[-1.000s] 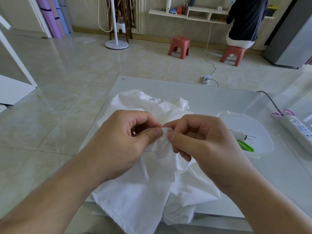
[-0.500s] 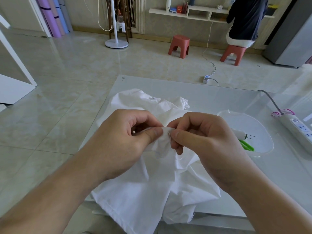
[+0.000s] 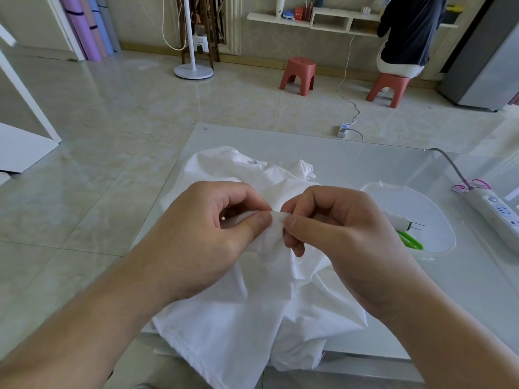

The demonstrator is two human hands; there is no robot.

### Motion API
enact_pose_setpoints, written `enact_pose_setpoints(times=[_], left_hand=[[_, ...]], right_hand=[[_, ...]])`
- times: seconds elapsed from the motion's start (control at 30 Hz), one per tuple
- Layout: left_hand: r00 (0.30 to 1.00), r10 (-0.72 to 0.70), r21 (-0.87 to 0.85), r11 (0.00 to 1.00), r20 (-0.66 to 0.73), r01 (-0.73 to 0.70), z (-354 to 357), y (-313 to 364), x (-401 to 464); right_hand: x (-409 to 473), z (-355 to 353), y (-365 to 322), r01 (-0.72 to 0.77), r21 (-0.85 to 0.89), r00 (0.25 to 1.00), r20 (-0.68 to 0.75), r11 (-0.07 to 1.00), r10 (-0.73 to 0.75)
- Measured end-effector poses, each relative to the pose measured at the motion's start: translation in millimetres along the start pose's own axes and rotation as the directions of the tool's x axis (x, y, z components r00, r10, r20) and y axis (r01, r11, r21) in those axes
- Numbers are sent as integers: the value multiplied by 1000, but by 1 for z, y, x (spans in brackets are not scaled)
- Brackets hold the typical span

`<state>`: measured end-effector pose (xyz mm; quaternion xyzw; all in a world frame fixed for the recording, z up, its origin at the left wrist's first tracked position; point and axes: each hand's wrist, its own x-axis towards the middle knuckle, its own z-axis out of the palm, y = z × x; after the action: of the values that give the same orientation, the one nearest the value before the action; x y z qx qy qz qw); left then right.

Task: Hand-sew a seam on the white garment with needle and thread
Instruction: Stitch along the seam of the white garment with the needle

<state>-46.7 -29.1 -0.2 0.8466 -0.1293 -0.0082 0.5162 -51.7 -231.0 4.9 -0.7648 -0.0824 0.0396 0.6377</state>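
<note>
Head view is showing us both hands meeting over the white garment (image 3: 252, 318), which is lying crumpled on a pale glass table (image 3: 365, 164) and spilling over its near edge. The left hand (image 3: 202, 240) is pinching a raised fold of the cloth between thumb and curled fingers; the right hand (image 3: 339, 234) is pinching the same fold just beside it, thumb tip nearly touching the left thumb. We are not making out a needle or thread between the fingers – they are too fine, or hidden by the fingertips.

Around the work, we are counting one clear plastic tray (image 3: 438, 209) to the right of the garment, holding one green-handled pair of snips (image 3: 410, 240) and one white spool (image 3: 398, 221) with what look like two pins or needles sticking out of it (too small to be sure). The right hand and wrist are covering the tray's near left part. One white power strip (image 3: 500, 211) is lying at the table's right edge, its grey cable tied with a pink band (image 3: 471, 185).

Beyond the table, on the tiled floor, two red stools (image 3: 299, 74) are standing – one bare, the other with a person (image 3: 407, 32) in a dark top seated on it, back to us. One white fan stand (image 3: 193, 70) and a few rolled mats (image 3: 90, 26) are standing farther left.
</note>
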Motion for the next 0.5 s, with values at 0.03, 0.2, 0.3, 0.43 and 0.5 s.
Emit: enact_pose_setpoints(times=[0.03,0.2,0.3,0.43,0.5], left_hand=[[1000,0,6,1000,1,0,0,0,0],[1000,2,12,1000,8,-2,0,1,-1],[1000,3,8,1000,9,-3,0,1,-1],[1000,-1,14,1000,1,1,0,1,-1],[1000,0,26,1000,-4,0,1,2,-2]], right_hand=[[0,0,0,1,-1,1000,1,1000,-1],[0,0,0,1,-2,1000,1,1000,-1],[0,1,0,-6,-3,1000,-7,1000,6],[0,1,0,-12,-22,1000,-10,1000,11],[-1,0,0,-19,-40,1000,-23,999,19]])
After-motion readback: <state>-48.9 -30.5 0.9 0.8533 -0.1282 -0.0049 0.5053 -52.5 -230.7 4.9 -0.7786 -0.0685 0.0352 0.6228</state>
